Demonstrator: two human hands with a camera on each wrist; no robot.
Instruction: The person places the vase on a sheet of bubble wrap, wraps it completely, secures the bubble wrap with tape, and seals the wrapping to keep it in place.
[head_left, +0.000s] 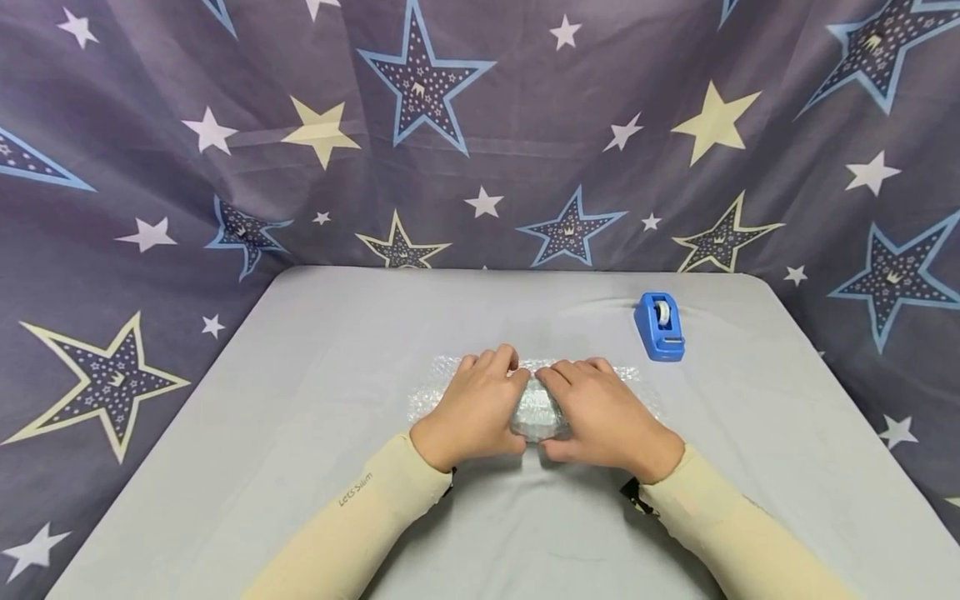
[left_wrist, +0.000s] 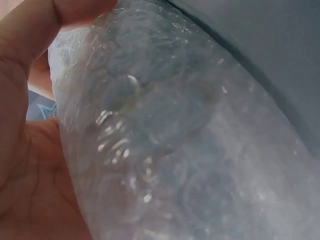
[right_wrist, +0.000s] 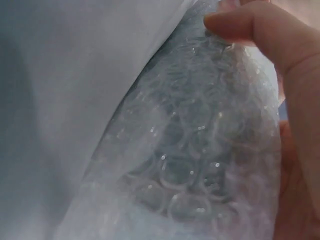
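A rolled bundle of clear bubble wrap (head_left: pixel 537 410) lies on the table between both hands in the head view. My left hand (head_left: pixel 474 410) grips its left part, thumb on the near side and fingers over the far side. From the right, my right hand (head_left: pixel 609 412) holds it the same way. Wrap spreads flat past the outer side of each hand. Close up, the bubble wrap (left_wrist: pixel 165 130) fills much of the left wrist view. Its round bubbles show in the right wrist view, below the right thumb (right_wrist: pixel 250 25). What lies inside the roll cannot be made out.
A blue tape dispenser (head_left: pixel 649 335) with a roll of tape (head_left: pixel 662 312) stands to the right, beyond the right hand. The table has a pale grey cover (head_left: pixel 337 333). Behind it and along its sides hangs a dark curtain (head_left: pixel 510 108) printed with stars.
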